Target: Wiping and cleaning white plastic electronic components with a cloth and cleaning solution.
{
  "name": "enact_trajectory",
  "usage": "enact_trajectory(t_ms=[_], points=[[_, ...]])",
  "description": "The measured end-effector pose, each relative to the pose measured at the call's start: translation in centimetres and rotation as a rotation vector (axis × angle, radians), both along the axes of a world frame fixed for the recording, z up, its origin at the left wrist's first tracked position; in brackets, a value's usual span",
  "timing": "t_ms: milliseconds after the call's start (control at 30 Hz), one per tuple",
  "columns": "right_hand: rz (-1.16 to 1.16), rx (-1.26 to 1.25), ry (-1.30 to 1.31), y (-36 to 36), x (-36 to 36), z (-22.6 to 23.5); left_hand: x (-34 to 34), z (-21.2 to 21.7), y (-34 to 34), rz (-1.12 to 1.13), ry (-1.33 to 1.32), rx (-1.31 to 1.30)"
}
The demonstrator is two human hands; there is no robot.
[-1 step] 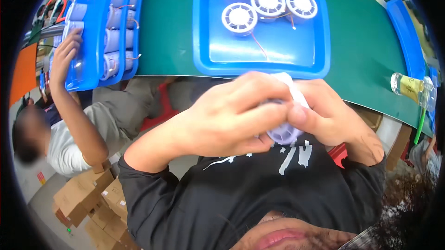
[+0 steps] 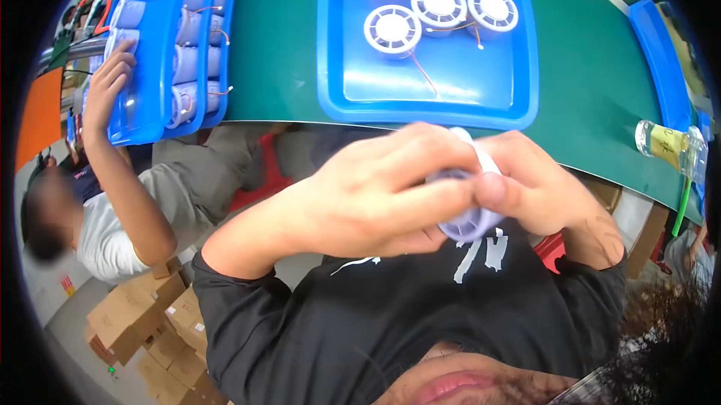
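In front of my chest I hold a pale lavender-white round plastic housing (image 2: 464,226) with a slotted end. My left hand (image 2: 368,195) is closed around its left side, fingers wrapped over it. From the right, my right hand (image 2: 532,183) grips it too, its thumb meeting the left fingers. Much of the housing is hidden by my hands. Just beyond them, a blue tray (image 2: 428,114) carries several similar white housings (image 2: 393,30) with spoked round tops; thin wires with small connectors trail from some of them.
Under the tray is a green tabletop (image 2: 278,67). Stacked blue trays (image 2: 146,116) of housings stand at left, where another person's hand (image 2: 109,86) touches one. A clear bottle (image 2: 665,142) with a yellow label and another blue tray (image 2: 661,60) are at right. Cardboard boxes (image 2: 131,315) sit lower left.
The held housing and both hands have shifted very slightly right and down, with the housing turned a little. The tray appears slightly further right in view. The grip is unchanged.
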State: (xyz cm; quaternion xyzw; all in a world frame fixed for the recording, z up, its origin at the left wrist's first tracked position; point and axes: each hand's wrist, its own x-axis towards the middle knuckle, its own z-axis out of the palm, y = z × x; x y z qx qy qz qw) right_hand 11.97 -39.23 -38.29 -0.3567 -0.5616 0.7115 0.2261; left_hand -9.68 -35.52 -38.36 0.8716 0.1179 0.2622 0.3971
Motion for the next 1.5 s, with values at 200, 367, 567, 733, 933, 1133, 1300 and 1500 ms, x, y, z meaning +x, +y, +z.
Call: enact_trajectory(t_ms=[200, 367, 567, 733, 933, 1133, 1300, 1500], points=[[-0.078, -0.614, 0.19, -1.4, 0.1, -0.5, -0.5, 0.1, -0.2, 0.003, -0.151, -0.183], [-0.19, -0.421, 0.677, -1.9, 0.8, -3.2, -1.1, -2.9, 1.5, 0.288, -0.501, -0.334], [-0.819, 0.515, -0.031, 0.4, 0.2, -1.5, 0.0, -3.6, 0.5, 0.457, -0.549, -0.707], [-0.687, 0.617, 0.159, 0.7, -1.8, -2.8, 1.4, -3.8, 0.6, 0.456, -0.536, -0.72], [-0.67, 0.596, -0.077, 0.0, -2.3, -2.5, 1.4, -3.4, 0.7, 0.47, -0.519, -0.828], [-0.776, 0.321, 0.147, -0.7, -3.3, -2.7, -0.1, -3.7, 2.2, 0.383, -0.368, -0.265], [-0.74, -0.123, 0.306, 0.8, -2.4, -2.7, -1.0, -2.6, 3.6, 0.345, -0.047, 0.282], [-0.767, 0.624, -0.092, -0.2, -2.0, -2.6, 0.4, -2.7, 1.2, 0.391, -0.417, -0.747]])
